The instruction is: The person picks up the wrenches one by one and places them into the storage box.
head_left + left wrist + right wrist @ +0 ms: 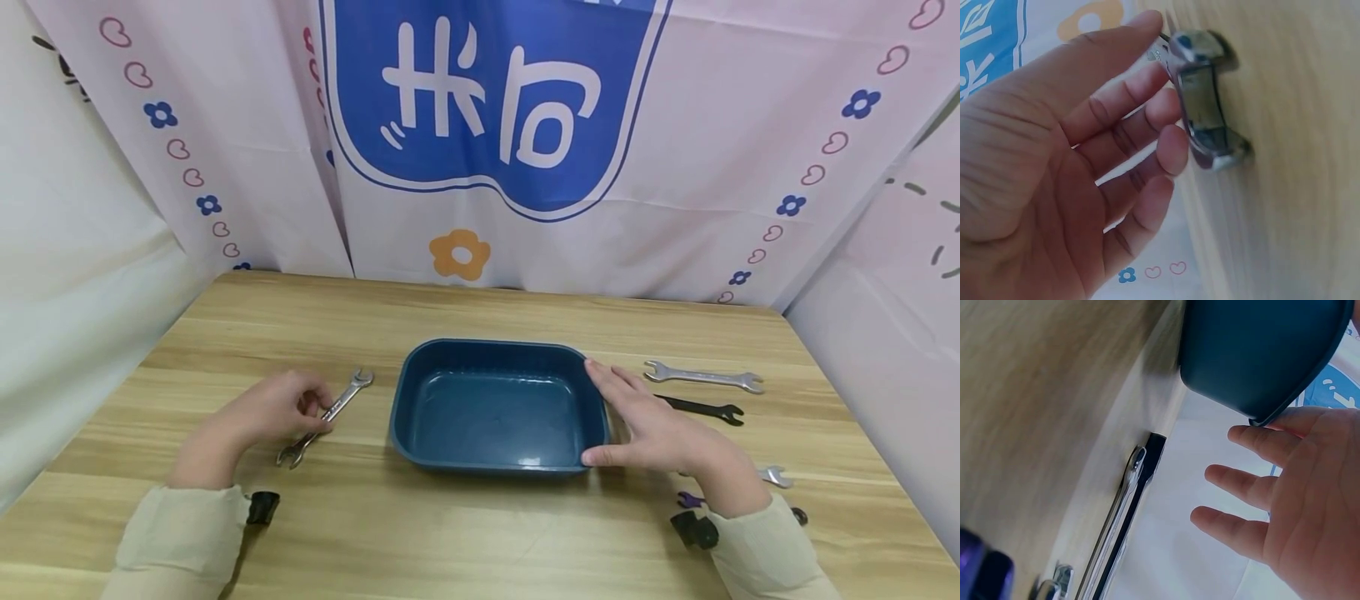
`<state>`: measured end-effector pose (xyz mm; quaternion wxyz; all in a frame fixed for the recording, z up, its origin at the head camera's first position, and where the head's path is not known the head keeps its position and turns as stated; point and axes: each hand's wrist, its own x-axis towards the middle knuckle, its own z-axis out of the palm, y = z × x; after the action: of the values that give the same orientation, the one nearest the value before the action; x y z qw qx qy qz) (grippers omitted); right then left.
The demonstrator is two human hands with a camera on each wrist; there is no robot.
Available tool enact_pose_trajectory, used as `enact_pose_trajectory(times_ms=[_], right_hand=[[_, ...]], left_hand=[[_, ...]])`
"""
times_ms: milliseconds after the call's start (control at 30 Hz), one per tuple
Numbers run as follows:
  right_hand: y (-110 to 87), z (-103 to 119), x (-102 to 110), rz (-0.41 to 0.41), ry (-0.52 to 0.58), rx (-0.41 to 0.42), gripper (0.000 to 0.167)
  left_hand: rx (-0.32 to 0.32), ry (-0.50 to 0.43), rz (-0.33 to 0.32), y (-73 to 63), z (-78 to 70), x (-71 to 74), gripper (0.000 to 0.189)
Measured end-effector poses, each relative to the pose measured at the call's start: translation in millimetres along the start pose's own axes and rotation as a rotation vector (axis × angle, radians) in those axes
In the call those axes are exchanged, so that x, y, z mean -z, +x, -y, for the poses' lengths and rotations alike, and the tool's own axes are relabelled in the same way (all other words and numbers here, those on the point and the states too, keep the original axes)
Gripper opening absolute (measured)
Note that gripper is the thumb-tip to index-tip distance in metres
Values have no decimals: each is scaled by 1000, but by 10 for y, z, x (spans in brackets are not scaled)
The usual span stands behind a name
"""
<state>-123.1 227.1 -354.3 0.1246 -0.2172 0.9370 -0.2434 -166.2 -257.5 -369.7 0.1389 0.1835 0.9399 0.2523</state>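
Taking the blue bin (pixel 491 417) as our dial's centre, with the hanging cloth (pixel 585 250) at 12, we could drop into its hollow from straight above; lower down, its walls block us all round. At 6 o'clock we have room over the table (pixel 465 537) between the two forearms. At 9, a lane runs between bin and silver wrench (pixel 345 400), closed beyond by the left hand (pixel 281 404). At 3, the right hand (pixel 648 425) bars us at the rim, the black wrench (pixel 701 407) just past it. At 12, a strip of wood ends at the cloth.
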Motion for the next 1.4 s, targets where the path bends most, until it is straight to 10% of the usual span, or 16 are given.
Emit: enact_pose_trajectory(times_ms=[367,1400], right_hand=[[-9,9,5,-5,-16,-2,115],[-20,10,12,-2,-9,21,112]], left_hand=[[97,-46,30,-49,-61,5,13],[60,-46,110,-84,-43,16,11]])
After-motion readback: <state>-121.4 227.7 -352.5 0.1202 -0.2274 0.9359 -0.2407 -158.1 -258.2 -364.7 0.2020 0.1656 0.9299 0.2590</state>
